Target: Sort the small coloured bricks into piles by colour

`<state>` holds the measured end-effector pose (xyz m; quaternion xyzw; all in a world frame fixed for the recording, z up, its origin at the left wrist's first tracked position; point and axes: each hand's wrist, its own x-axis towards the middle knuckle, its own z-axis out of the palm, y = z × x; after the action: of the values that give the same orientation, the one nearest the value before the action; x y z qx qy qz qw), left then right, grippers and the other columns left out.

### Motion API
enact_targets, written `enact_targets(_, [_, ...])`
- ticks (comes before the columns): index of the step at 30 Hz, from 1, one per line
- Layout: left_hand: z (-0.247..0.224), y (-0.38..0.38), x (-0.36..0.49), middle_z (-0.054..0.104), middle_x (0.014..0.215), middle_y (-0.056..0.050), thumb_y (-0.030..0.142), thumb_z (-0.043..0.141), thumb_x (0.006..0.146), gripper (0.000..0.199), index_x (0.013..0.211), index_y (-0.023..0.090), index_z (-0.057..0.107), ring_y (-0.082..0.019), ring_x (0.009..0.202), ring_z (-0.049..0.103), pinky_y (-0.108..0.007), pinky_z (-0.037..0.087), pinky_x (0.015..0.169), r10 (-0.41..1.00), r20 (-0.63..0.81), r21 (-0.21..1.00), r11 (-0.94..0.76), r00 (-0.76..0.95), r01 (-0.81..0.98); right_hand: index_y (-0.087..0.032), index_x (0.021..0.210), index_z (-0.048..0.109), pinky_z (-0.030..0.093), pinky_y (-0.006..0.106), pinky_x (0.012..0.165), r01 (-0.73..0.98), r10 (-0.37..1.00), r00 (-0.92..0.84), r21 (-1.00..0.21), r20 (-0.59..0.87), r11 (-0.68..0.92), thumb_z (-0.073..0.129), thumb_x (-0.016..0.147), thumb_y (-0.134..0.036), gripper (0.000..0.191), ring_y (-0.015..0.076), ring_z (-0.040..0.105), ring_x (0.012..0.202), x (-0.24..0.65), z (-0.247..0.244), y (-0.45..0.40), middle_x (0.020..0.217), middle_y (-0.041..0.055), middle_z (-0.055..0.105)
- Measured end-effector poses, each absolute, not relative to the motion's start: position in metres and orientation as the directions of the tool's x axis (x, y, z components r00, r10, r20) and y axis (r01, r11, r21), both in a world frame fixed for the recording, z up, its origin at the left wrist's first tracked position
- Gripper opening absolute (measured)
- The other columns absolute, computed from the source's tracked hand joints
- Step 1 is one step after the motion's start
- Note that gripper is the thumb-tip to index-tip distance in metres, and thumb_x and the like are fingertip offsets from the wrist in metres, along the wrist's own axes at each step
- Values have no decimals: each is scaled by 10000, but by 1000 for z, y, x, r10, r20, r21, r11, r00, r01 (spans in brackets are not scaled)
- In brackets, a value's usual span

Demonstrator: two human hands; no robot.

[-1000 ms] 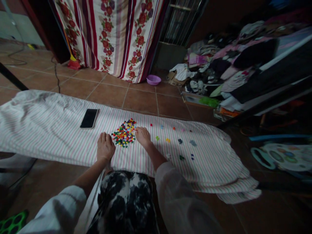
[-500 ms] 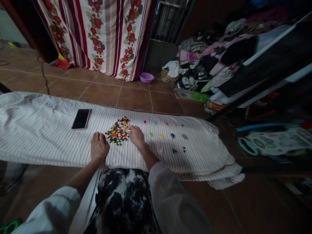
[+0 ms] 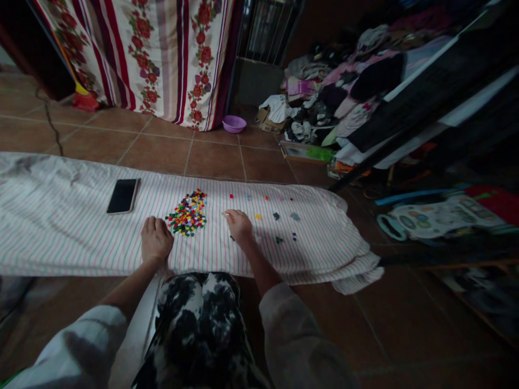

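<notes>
My right hand (image 3: 240, 226) is just above the striped cloth, its thumb and fingertips pinching a tiny white cube (image 3: 224, 214). To its left lies a heap of small multicoloured cubes (image 3: 187, 214). My left hand (image 3: 156, 239) rests on the cloth at the heap's near left side, fingers lying down, with nothing visible in it. Right of my right hand are little groups sorted by colour: yellow (image 3: 258, 216), dark grey (image 3: 276, 216), grey (image 3: 294, 216), green (image 3: 279, 240) and dark blue (image 3: 294, 236). Single red (image 3: 231, 196) and orange (image 3: 266, 198) cubes lie farther back.
A phone (image 3: 122, 196) lies left of the heap on the striped cloth (image 3: 73, 227). Beyond are a purple basin (image 3: 234, 124) on the tiled floor, a flowered curtain (image 3: 166, 59) and piled clothes (image 3: 324, 92). A dark bar (image 3: 385, 146) slants across the right side.
My right hand has moved right, away from the heap, carrying the white cube. The left hand stays beside the heap. The whole view has shifted a little.
</notes>
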<state>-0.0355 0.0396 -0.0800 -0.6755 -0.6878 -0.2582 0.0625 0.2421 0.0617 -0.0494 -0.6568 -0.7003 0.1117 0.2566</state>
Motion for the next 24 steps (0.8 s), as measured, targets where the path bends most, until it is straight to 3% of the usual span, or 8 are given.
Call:
enact_targets(5, [-81, 40, -36, 594, 989, -199, 186, 376, 859, 214, 916, 121, 572, -348, 1085, 537, -492, 445, 964, 896, 439, 224, -39, -65, 974, -200, 1014, 735, 487, 324, 913, 839, 942, 114, -539, 316, 79, 473, 900, -202, 285, 209, 647, 962, 296, -64, 34, 994, 77, 739])
enact_targets(10, [-78, 39, -36, 597, 978, -197, 191, 386, 844, 213, 913, 125, 576, -354, 1080, 541, -510, 442, 958, 904, 422, 226, -31, -69, 974, -175, 975, 740, 514, 351, 894, 806, 939, 192, -592, 286, 15, 469, 873, -214, 292, 227, 668, 946, 330, -77, 11, 982, 106, 742])
enact_targets(24, [-80, 38, -38, 581, 964, -182, 205, 383, 836, 210, 912, 140, 567, -350, 1073, 536, -510, 442, 954, 912, 406, 225, -43, -54, 973, -172, 983, 730, 498, 371, 983, 812, 916, 155, -575, 370, 95, 384, 792, -48, 414, 210, 635, 1036, 337, -103, -11, 1043, 105, 714])
